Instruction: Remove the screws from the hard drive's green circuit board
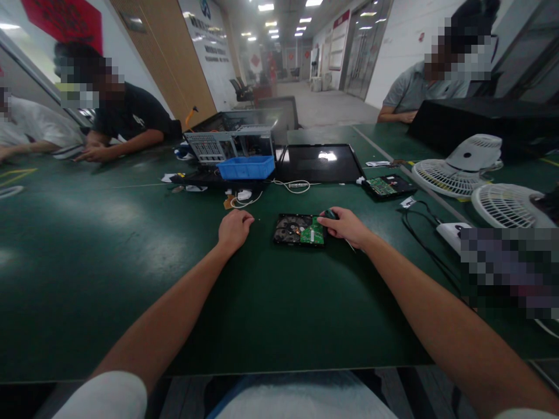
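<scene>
A hard drive (288, 230) lies flat on the green table, its circuit board side up. My right hand (347, 226) is at the drive's right edge, fingers closed round a screwdriver (331, 215). The dark handle shows above the fingers, and the thin shaft comes out below the hand, pointing away from the drive. To the left of the drive, apart from it, my left hand (234, 230) rests low over the table with its fingers curled together. Whatever may be between those fingertips is hidden or too small to name.
Behind stand a blue bin (247, 169), an opened computer case (209, 148) and a black panel (321, 163). A second hard drive (388, 186), white fans (454, 169) and a cabled power strip (452, 235) lie to the right. Several people sit around the table.
</scene>
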`<state>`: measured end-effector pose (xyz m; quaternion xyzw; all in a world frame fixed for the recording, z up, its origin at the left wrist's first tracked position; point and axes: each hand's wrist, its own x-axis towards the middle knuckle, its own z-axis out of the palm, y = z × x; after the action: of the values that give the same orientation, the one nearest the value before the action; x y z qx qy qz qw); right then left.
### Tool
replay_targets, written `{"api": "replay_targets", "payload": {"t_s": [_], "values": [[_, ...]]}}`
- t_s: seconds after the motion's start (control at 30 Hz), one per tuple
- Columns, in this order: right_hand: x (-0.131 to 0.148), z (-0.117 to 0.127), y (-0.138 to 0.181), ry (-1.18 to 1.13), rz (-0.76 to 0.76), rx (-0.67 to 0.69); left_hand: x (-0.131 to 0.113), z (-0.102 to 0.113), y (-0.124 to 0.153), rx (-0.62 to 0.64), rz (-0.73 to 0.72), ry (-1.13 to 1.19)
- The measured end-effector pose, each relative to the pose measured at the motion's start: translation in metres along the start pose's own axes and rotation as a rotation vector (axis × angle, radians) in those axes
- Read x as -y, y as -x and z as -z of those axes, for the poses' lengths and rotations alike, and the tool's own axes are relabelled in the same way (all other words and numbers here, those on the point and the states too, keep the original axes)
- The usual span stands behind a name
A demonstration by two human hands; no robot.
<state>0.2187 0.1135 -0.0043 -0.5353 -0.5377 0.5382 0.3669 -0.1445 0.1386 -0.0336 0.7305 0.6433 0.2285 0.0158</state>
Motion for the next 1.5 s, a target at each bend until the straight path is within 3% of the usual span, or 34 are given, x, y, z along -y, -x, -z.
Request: {"api": "replay_targets", "payload": {"t_s": [0.3,0.73,1.5], "values": [[0.000,-0.001,0.000,0.013,0.015,-0.006,-0.006,0.001,0.001,-0.017,-0.006,-0.020],[0.000,0.000,0.001,0.001,-0.001,-0.007,0.007,0.014,0.003,-0.060,-0.004,0.071],[0.003,-0.002,0.003,0.004,-0.010,-0.004,0.017,0.014,0.010,-0.018,-0.045,0.193]]}}
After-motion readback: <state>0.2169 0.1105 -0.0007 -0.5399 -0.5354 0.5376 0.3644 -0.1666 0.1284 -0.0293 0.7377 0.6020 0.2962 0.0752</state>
